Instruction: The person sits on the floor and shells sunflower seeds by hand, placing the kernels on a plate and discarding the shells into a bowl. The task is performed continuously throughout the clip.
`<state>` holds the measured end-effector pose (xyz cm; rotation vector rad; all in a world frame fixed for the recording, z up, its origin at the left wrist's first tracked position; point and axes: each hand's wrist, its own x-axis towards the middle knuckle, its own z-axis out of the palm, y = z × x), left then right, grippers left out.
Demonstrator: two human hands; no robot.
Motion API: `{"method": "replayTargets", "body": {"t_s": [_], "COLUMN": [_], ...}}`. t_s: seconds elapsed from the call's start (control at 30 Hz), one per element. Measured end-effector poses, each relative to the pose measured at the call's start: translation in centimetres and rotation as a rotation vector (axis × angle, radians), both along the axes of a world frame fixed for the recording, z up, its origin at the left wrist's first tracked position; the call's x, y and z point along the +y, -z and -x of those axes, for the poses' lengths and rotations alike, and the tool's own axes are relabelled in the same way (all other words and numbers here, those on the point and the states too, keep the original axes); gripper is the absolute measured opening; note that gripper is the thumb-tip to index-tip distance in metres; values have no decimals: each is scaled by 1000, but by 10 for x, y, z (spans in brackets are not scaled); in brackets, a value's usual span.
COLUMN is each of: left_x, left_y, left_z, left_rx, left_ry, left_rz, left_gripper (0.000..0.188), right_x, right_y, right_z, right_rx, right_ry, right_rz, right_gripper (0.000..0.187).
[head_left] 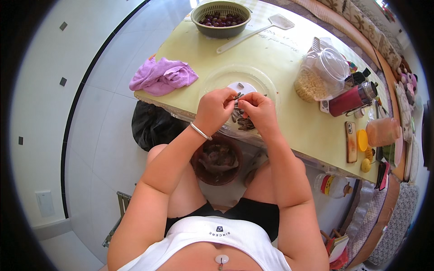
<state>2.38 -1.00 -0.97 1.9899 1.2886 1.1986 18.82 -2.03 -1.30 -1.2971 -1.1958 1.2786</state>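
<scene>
Both my hands meet over a clear round plate at the table's near edge. My left hand, with a silver bangle at its wrist, pinches a small dark seed, which looks like a sunflower seed. Close against it, the thumb and fingertips of my right hand are pressed together; what they hold, if anything, is too small to make out. Below the fingers lies a pile of dark sunflower seeds. One loose seed rests on the white middle of the plate.
A purple cloth lies left. Farther back are a basket of dark round fruit and a white spatula. To the right stand a clear tub, a red flask and a phone. Under the table sits a waste bin.
</scene>
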Motion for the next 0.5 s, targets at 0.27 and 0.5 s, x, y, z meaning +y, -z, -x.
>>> {"method": "replayTargets", "body": {"t_s": [0.27,0.5], "left_x": [-8,-10], "left_y": [-2,-2], "left_z": [-3,-5], "left_rx": [68,96], "left_ry": [13,-6], "left_rz": [-248,-275], "left_gripper": [20,16], "right_x": [-2,-3], "right_y": [1,10], "right_z": [10,14], "right_rx": [165,370], "right_ry": [102,96], "right_rz": [53,90], "right_gripper": [13,9]}}
